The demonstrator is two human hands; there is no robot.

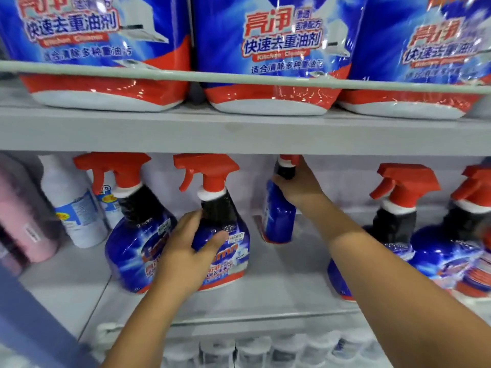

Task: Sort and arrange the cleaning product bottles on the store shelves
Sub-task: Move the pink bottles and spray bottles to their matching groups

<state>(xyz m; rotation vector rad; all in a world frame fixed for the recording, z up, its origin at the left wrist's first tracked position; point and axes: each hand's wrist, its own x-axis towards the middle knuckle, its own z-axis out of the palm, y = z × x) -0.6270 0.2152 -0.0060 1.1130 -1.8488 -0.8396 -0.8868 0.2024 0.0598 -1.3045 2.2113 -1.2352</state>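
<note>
Blue kitchen-cleaner spray bottles with red triggers stand on the middle shelf (265,296). My left hand (186,251) grips the front of one spray bottle (225,251) near the shelf's middle; another like it (132,243) touches it on the left. My right hand (297,184) holds the neck of a third bottle (279,216) further back, turned side-on and tilted, its trigger partly hidden under the upper shelf. Two more spray bottles (398,208) (467,235) stand at the right, behind my right forearm.
Large blue refill bags (273,49) fill the upper shelf behind a rail (239,77). White bottles (71,208) and a pink bottle (24,221) stand at the left. Pale bottle caps (265,346) show on the shelf below.
</note>
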